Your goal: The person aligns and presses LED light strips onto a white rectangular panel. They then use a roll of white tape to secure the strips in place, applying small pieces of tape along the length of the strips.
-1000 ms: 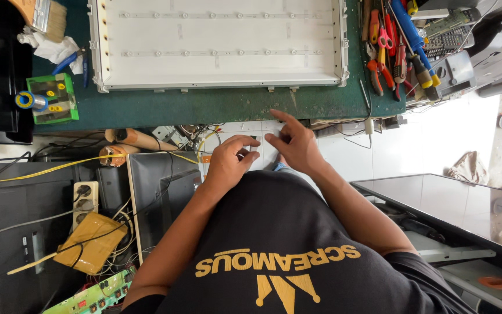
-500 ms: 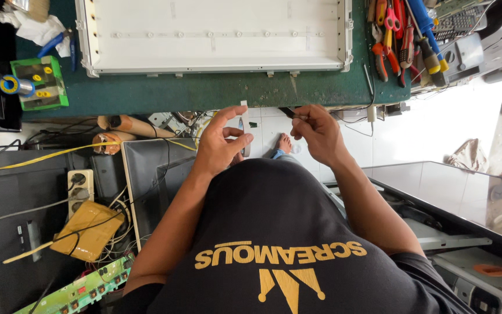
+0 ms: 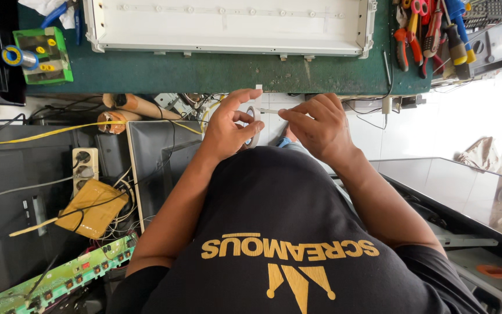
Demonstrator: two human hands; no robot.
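Two hands up in front of the chest, just below the bench edge. Left hand [image 3: 228,125] is curled around a small roll of tape [image 3: 251,125], thumb on the near side, fingers wrapped over the rim; the roll stands on edge and is mostly hidden by the fingers. Right hand [image 3: 318,125] has thumb and forefinger pinched together on the free end of a thin white tape strip [image 3: 268,110], which runs roughly level from the roll across the gap between the hands. The hands are near each other, not touching; the strip bridges them.

Above them is the green bench mat [image 3: 222,72], with a long white panel tray [image 3: 228,26] lying flat on it; a row of small round dots runs along its top. Back left of the mat: a green box [image 3: 45,55] with a blue-and-yellow spool [image 3: 14,56] just beside it. Back right: a cluster of hand tools [image 3: 431,32] with red, orange and blue handles, lying close together.

Lower left, off the bench: a white power strip [image 3: 84,168], a yellow flat piece [image 3: 91,206] tangled in cables, and a green circuit board [image 3: 59,282] at the bottom edge. A yellow cable [image 3: 42,135] runs across the dark surface there. To the right a dark glossy screen panel [image 3: 454,186] lies flat.
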